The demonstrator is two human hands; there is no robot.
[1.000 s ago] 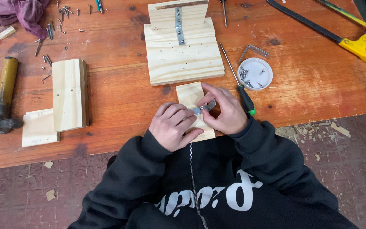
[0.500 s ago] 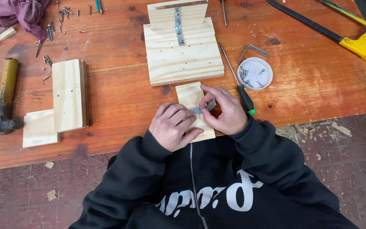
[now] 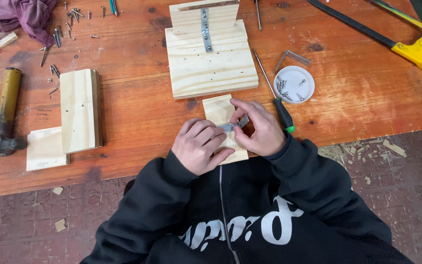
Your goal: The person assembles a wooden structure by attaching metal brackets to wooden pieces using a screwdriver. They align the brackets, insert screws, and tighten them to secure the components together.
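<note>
Both hands work at the near edge of the table (image 3: 123,112), over a small pale wood block (image 3: 219,110) that lies flat on the reddish boards. The left hand (image 3: 200,145) rests on the block's near half with its fingers curled, and its grip is pressed together on the left end of a small metal bracket (image 3: 234,125). The right hand (image 3: 257,128) meets it from the other side, thumb and forefinger pinching the bracket's right end, so the bracket lies across the block between the 2 hands, touching the wood as far as can be told. Just right of the right hand lies a screwdriver (image 3: 274,95) with a black handle and a green tip at the butt, its shaft pointing away from the person. Beside the shaft sits a white round lid (image 3: 294,84) holding a few screws, with a bent metal angle (image 3: 293,57) just beyond it. Directly beyond the block stands a larger wooden assembly (image 3: 211,63) of pale boards with a metal strip screwed down its upper part. Well to the left are 2 more pale boards (image 3: 78,110), 1 lying partly over the other, and a hammer (image 3: 3,115) at the table's left edge. Loose screws (image 3: 59,36) and a purple cloth (image 3: 23,14) lie at the far left, and a yellow-handled saw (image 3: 418,49) at the far right.
</note>
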